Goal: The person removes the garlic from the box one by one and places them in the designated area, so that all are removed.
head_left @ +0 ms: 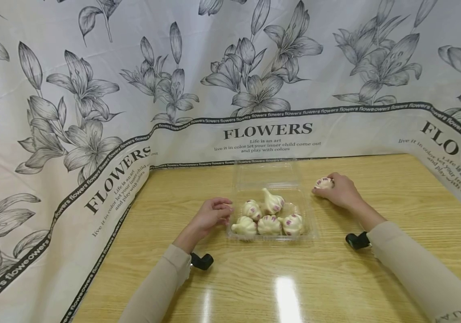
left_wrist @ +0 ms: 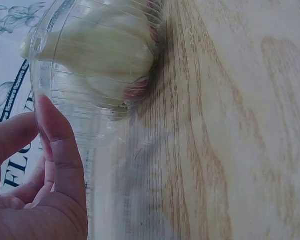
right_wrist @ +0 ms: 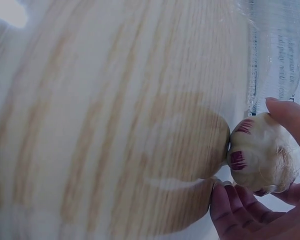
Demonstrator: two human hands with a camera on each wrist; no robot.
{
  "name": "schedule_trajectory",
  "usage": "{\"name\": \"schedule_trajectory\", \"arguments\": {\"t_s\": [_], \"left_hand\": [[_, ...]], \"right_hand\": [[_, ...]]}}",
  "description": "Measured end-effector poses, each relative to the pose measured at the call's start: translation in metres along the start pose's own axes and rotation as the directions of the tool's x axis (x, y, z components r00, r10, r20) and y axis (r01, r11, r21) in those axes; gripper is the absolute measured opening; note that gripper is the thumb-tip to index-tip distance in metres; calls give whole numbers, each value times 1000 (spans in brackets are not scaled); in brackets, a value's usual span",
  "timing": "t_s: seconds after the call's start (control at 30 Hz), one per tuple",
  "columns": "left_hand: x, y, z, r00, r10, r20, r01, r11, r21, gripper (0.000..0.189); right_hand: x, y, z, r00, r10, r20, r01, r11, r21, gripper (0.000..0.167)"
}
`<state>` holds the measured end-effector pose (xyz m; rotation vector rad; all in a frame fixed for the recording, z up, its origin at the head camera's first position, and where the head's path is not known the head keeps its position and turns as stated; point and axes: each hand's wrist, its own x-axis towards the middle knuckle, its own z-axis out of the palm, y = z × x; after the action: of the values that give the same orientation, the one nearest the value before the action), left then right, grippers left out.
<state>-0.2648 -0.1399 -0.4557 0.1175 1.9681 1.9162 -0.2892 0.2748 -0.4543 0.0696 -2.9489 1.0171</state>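
A clear plastic box (head_left: 313,233) with its lid (head_left: 268,172) folded back stands on the table. Several cream garlic bulbs (head_left: 270,225) with purple streaks lie in it. At the box's left side, my left hand (head_left: 212,214) pinches the rim between thumb and index finger, as the left wrist view shows. To the right of the box, my right hand (head_left: 341,190) grips another garlic bulb (right_wrist: 262,155) between thumb and fingers, its rooty end towards the palm. This bulb is at or just above the tabletop; I cannot tell whether it touches.
The wooden table (head_left: 254,278) carries bright light reflections near its front. A white curtain (head_left: 190,85) printed with flowers and lettering hangs behind and along both sides. Black wrist mounts (head_left: 202,261) stick out beneath both sleeves.
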Motion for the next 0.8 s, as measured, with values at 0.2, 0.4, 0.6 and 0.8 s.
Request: {"name": "schedule_trajectory", "arguments": {"t_s": [0.2, 0.4, 0.6, 0.8], "left_hand": [[0, 0, 1, 1000, -12, -4, 12, 1000, -3, 41], [1, 0, 1, 1000, -3, -3, 3, 1000, -8, 41], [1, 1, 1, 1000, -8, -4, 7, 1000, -13, 41], [0, 0, 0, 1000, -2, -3, 2, 1000, -17, 41]], "right_hand": [[1, 1, 1, 1000, -10, 2, 10, 1000, -1, 78], [0, 2, -1, 1000, -13, -3, 13, 1000, -5, 79], [-4, 1, -6, 1000, -14, 20, 14, 1000, 4, 84], [-14, -2, -15, 999, -23, 43, 23, 1000, 1, 87]]}}
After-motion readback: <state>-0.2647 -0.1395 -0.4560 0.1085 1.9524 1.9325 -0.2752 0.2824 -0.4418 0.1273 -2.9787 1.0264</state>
